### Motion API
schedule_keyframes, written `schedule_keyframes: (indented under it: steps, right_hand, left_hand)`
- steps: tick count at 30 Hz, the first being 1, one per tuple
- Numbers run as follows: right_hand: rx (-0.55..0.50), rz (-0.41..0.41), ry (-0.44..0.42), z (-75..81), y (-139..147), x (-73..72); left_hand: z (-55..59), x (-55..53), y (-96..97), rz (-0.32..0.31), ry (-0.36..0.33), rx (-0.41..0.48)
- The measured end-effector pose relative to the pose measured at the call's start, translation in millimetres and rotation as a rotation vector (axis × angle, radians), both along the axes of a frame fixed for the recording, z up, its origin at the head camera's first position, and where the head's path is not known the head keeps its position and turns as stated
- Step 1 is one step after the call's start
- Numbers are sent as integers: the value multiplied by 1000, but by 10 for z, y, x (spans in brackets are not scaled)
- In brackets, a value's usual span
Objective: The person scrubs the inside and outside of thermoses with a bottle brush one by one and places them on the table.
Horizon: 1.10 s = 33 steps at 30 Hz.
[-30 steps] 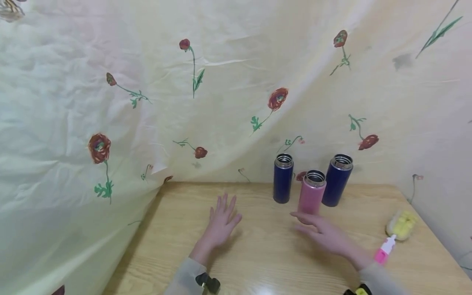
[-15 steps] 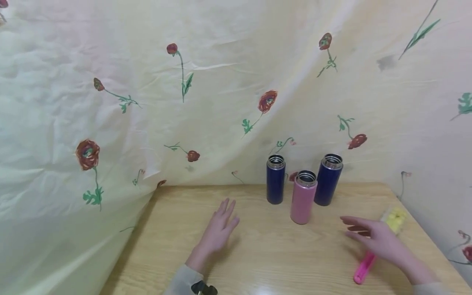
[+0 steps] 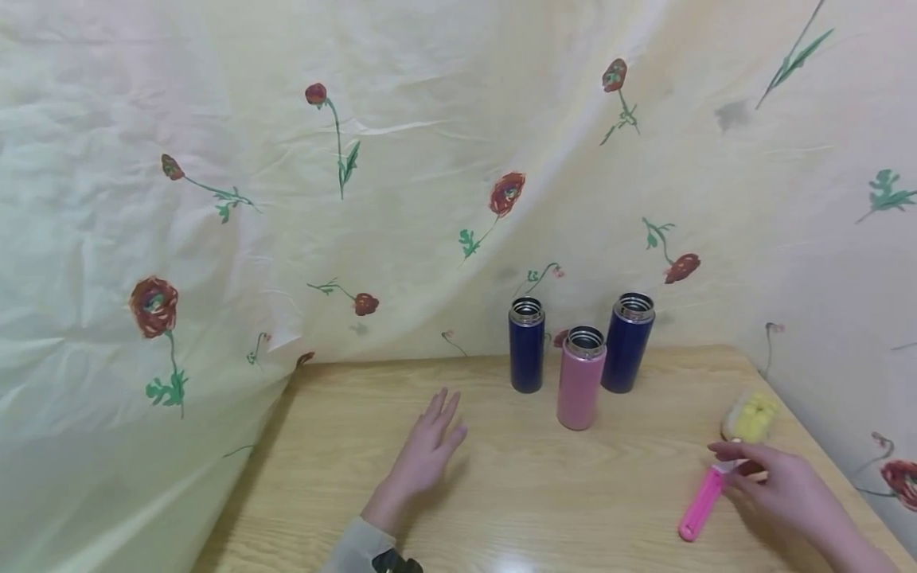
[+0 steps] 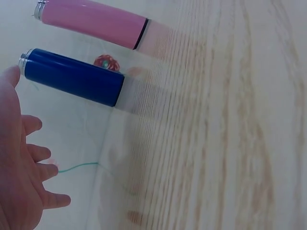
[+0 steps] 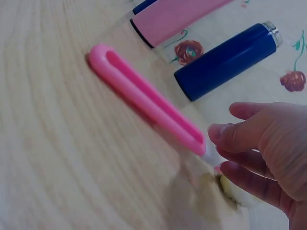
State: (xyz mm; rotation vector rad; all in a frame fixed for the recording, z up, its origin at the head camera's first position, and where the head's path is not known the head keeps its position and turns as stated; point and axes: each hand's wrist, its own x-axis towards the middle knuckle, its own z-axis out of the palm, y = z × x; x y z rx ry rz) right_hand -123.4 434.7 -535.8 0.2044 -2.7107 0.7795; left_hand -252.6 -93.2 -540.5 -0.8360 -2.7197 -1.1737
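Right hand (image 3: 777, 485), thumb and fingers bent but parted, at the neck of a pink-handled brush with yellow-and-white head (image 3: 702, 503); handle to its near left, head just beyond the fingertips; contact unclear. Left hand (image 3: 421, 458) spread, well apart.

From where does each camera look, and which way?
Head: on the head, facing forward and down at the table; left hand and right hand show.
Left wrist: on that wrist, facing a blue bottle; left hand shows.
Right wrist: on that wrist, facing the pink handle; right hand shows.
Both wrist views share the pink bottle.
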Motion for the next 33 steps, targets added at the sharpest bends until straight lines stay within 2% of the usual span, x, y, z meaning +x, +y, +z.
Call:
schedule_keyframes:
  steps: [5,8,12,15,18,23,26,29,33]
  right_hand:
    - [11,-5,-67,-40,26,71]
    - [11,18,-39,-84,24,83]
    - [14,46,52,-159,1,76]
    - [-8,10,53,-190,-33,101]
    - [-76,-80,-44,-172,-75,138]
    - [-220,-227,-347,-72,-123,125]
    - [-265,-273,-468,-36,-140,111]
    - [-251,-300,-521,-28,-162,120]
    - [-202,-314,-535,-37,-199,147]
  left_hand:
    - [-10,0,24,-11,-4,-24]
    - [-1,10,25,-11,-9,-28]
    - [23,30,24,-7,-16,-17]
    - [11,40,30,-9,-17,-25]
    - [-5,56,38,-13,-30,-29]
    - [-9,68,59,-10,-48,-9]
    - [-10,69,73,-9,-50,-1]
    - [-21,68,88,-11,-45,-5]
    - [-31,67,120,-27,-43,-1]
